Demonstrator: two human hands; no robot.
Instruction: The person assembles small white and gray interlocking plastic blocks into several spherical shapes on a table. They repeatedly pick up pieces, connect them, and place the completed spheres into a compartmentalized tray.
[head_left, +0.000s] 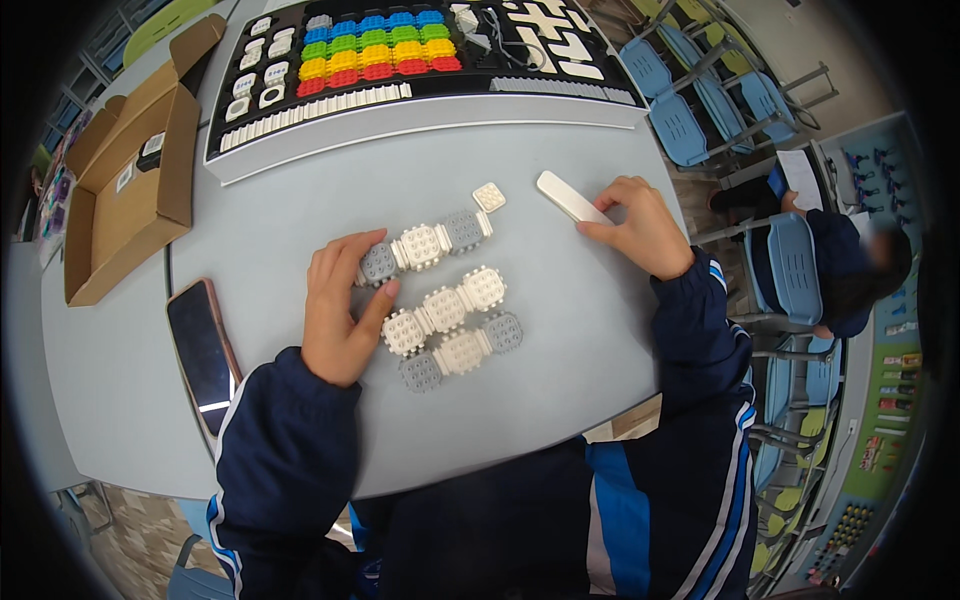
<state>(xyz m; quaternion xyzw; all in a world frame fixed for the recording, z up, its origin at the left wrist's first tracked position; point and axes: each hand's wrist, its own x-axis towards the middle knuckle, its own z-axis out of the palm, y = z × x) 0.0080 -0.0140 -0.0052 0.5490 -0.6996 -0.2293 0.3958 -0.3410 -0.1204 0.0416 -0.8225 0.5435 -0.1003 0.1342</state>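
Note:
My left hand [338,305] grips the grey end block of a row of three studded cube blocks [428,244] on the grey table [560,320]. My right hand [640,225] pinches the near end of a long white bar [566,197] that lies flat on the table. Two more rows of white and grey studded blocks lie below: one row [445,309] and another [462,351]. A single small white square tile [489,196] sits just above the first row.
A black tray [420,90] of coloured and white blocks stands at the far edge. An open cardboard box [125,190] is at the left, a phone [203,352] by my left arm. Blue chairs [690,110] and a seated person [850,270] are to the right.

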